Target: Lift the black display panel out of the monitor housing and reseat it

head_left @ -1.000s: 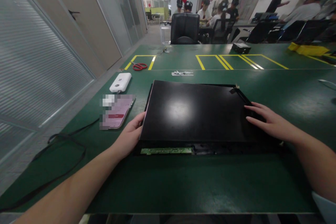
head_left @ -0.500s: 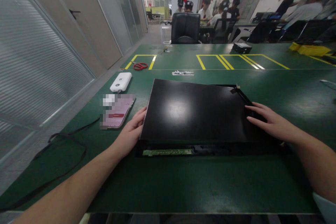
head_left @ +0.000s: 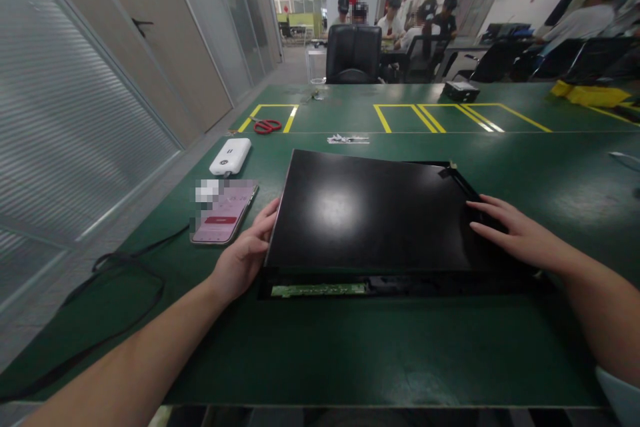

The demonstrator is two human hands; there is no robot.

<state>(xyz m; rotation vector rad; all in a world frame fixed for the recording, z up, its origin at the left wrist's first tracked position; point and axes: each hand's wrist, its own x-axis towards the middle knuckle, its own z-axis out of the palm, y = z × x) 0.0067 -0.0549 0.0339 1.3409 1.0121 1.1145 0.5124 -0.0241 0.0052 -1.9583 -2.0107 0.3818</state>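
Note:
A black LCD panel (head_left: 370,213) with a glossy face lies tilted over a black frame (head_left: 430,285), its left side raised. Along the frame's near edge a green circuit strip (head_left: 320,290) shows. At the panel's left edge my left hand (head_left: 247,250) is closed on it, with part of the fingers hidden beneath or behind the edge. My right hand (head_left: 510,230) rests on the right end of the panel and frame, fingers stretched out and apart. Near the far right corner, a piece of black tape (head_left: 444,173) sticks to the panel.
Left of the panel are a phone (head_left: 225,213), a white power bank (head_left: 231,157) and a black strap (head_left: 135,260). Farther back on the green table (head_left: 380,353) lie red-handled scissors (head_left: 267,126), white scraps (head_left: 349,139) and a black box (head_left: 461,91). Several people sit beyond an office chair (head_left: 353,53).
My left hand has shifted slightly along the panel's left edge, its fingers a little higher and more curled. The panel and my right hand look nearly unchanged.

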